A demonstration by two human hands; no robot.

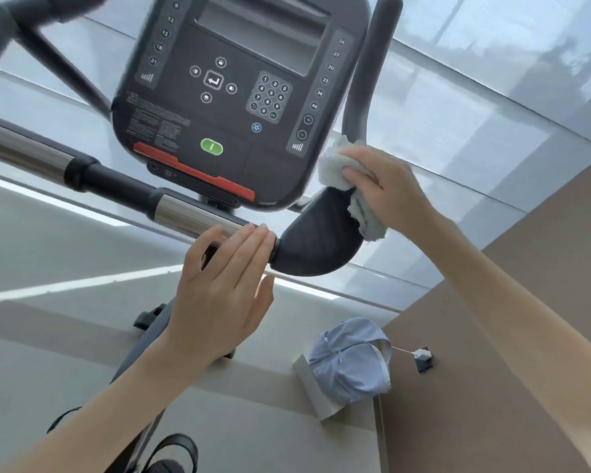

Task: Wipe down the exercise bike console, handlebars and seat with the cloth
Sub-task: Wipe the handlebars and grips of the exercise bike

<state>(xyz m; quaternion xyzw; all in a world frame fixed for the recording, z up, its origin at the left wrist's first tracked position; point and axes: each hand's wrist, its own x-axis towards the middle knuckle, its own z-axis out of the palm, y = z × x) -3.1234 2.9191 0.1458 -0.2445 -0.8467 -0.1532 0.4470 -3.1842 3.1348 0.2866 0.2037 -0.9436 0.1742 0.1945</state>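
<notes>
- At the right end of the handlebar (191, 213), against the dark curved pad (314, 244) and the foot of the upright grip (369, 73): a pale, fluffy cloth (335, 165), wadded up.
- Curled round that cloth, the right hand (393, 189), pressing it onto the pad's upper edge.
- Flat and relaxed, the left hand (222, 281), fingers straight, tips touching the chrome stretch of the bar just beside the pad; holding nothing.
- Above the middle of the bar, the console (226, 131): dark, with a number keypad and a green button; touched by neither hand.
- Cloth probably soft, light and floppy, easy to bunch; best kept as a wad in the palm, to stop loose corners from dragging.
- Bar and pad likely firm enough to press against.
- No sight of the seat, so no judging its state.
- Top edge of the console and left end of the bar cut off and blurred; small print on the console unreadable.
- Low beside the bike frame, a light blue fabric thing (352, 360) on a white box (307, 387), kind unclear; at the bottom edge, a pedal strap (181, 445), partly cut off.
</notes>
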